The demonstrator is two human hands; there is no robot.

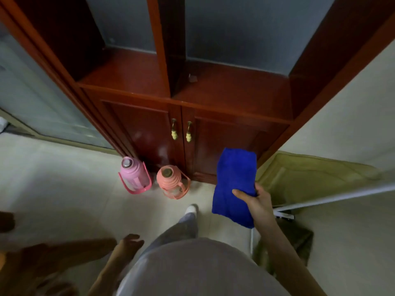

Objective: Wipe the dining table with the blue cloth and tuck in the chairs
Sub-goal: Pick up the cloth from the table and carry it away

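A folded blue cloth [234, 184] hangs in the air in front of a red-brown wooden cabinet. My right hand [256, 199] pinches it at its right edge, thumb on top and fingers behind. My left hand [129, 242] hangs low beside my hip with its fingers loosely curled and holds nothing. A blurred brown wooden shape [53, 255], perhaps a chair, lies at the lower left. No dining table is in view.
The cabinet [192, 116] has two shut doors with brass handles and open shelves above. A pink thermos [133, 175] and an orange thermos [172, 181] stand on the pale floor before it. An olive fabric rack with white poles [310, 182] fills the right corner.
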